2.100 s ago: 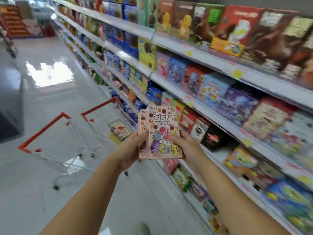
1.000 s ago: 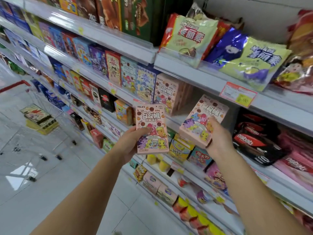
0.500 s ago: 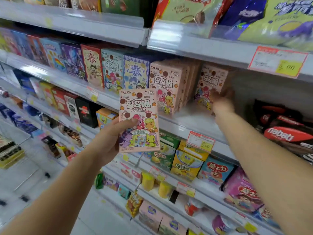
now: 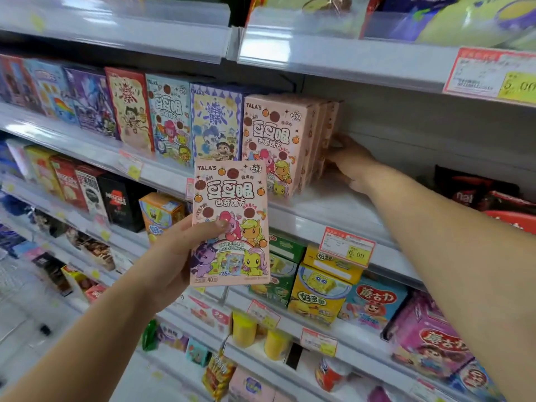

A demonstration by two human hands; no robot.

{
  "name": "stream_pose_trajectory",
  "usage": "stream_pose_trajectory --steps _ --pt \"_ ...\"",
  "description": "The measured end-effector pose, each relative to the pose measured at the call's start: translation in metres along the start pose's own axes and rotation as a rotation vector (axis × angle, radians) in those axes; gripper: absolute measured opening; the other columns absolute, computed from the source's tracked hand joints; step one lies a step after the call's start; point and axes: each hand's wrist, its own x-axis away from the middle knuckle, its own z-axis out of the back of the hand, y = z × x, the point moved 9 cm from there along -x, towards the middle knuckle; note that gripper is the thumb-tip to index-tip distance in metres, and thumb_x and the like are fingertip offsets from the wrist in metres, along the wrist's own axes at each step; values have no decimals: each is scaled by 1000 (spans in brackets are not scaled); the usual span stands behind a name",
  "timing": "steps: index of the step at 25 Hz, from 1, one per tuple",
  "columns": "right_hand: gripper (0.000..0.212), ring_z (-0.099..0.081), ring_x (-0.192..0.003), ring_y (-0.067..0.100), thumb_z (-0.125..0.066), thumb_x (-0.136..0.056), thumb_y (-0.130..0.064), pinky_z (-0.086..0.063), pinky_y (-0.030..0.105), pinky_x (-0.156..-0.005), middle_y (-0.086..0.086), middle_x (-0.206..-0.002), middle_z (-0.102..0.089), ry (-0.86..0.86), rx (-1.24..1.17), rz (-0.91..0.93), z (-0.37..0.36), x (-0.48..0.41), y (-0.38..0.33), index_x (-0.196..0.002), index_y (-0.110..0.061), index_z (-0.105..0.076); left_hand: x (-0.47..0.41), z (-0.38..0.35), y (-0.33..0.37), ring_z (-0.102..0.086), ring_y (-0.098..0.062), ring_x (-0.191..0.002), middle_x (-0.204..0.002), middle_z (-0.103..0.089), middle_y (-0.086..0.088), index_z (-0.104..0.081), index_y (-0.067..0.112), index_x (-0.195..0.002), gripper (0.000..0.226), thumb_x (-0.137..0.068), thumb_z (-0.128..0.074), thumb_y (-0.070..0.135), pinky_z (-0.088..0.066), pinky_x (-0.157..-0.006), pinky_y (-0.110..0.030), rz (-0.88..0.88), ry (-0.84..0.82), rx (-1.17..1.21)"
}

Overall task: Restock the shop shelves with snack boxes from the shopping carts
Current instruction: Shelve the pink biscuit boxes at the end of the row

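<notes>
The row of pink boxes [image 4: 275, 134] stands face-out on the shelf [image 4: 333, 210] and serves as the marker here. Just in front of that row and a little lower, the left hand [image 4: 171, 265] holds one matching pink box [image 4: 230, 198] upright. The thumb lies across the printed front and the fingers are behind, so the grasp sits on the lower left part of the box. At the right end of the row, toward its back, the right hand [image 4: 352, 162] lies against the sides of the rear boxes. It cannot be told whether that hand grips one of them or only presses them into line. To the right of the row the shelf is bare board.

The box looks like thin printed card, so it is probably light and stiff along its edges. The broad faces would likely dent under a hard squeeze, and the glossy print may slip a little. A hold across the two narrow sides near the middle seems safest. The next step appears to be setting this box beside the row, base first and standing straight. A knock could tip the row's boxes like dominoes.
</notes>
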Motion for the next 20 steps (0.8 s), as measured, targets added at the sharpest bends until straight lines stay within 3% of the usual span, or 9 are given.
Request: stream_pose_trajectory --steps 3,5,7,8,10,13,16,19,20 --pt "36 -61 -109 27 -44 -92 2 -50 39 -97 4 -116 -66 53 77 -56 4 -5 8 -117 -21 -56 4 -4 0 -71 -34 -100 -115 -72 -14 -62 11 -124 53 -73 -67 24 -62 -74 -40 22 -10 -4" --pt "49 -56 -120 32 -42 -92 -5 -46 40 -102 11 -135 -56 280 237 -73 29 -3 8 -139 -15 -47 6 -10 0 -71 -34 -101 -115 -72 -15 -62 10 -125 53 -73 -68 22 -61 -77 -42 35 -12 -3" --pt "40 -64 -104 35 -43 -93 -7 -54 43 -86 18 -119 -63 428 259 -20 50 22 -9 -131 -9 -52 7 -24 4 -71 -34 -100 -114 -73 -13 -62 11 -123 49 -76 -73 18 -61 -80 -44 43 -36 -11" --pt "32 -67 -86 32 -43 -95 -9 -56 42 -70 18 -103 -67 376 236 1 50 38 -16 -124 -6 -55 7 -32 8 -72 -32 -99 -113 -73 -12 -63 12 -122 46 -77 -74 16 -61 -81 -44 41 -48 -10" --pt "27 -64 -64 22 -42 -99 -19 -49 31 -50 13 -85 -70 9 203 -89 30 83 -19 -115 -7 -61 2 -51 14 -73 -28 -97 -110 -75 -8 -64 15 -118 43 -76 -68 20 -61 -82 -40 45 -64 -15" --pt "31 -71 -81 23 -58 -91 -33 -59 37 -62 12 -99 -74 -413 60 -218 9 147 -17 -113 -13 -66 -10 -81 17 -73 -23 -99 -110 -75 -2 -64 19 -120 46 -75 -67 27 -59 -84 -38 55 -95 -33" --pt "51 -71 -91 23 -72 -72 -41 -60 39 -69 8 -104 -74 -365 24 -266 22 160 -5 -113 -12 -68 -22 -111 16 -72 -23 -99 -108 -75 -1 -64 17 -122 46 -77 -67 29 -58 -87 -38 66 -126 -34" --pt "34 -72 -78 19 -70 -72 -31 -59 32 -55 7 -91 -76 -171 -70 -246 49 152 -5 -99 -10 -72 -32 -134 23 -71 -14 -85 -93 -74 8 -66 18 -116 50 -73 -69 41 -57 -79 -28 42 -130 -79" --pt "25 -70 -70 17 -70 -76 -29 -57 31 -52 4 -84 -76 -55 -107 -218 63 145 -8 -93 -12 -71 -36 -135 26 -71 -12 -89 -99 -73 9 -64 20 -120 52 -75 -69 45 -57 -81 -29 26 -111 -101"
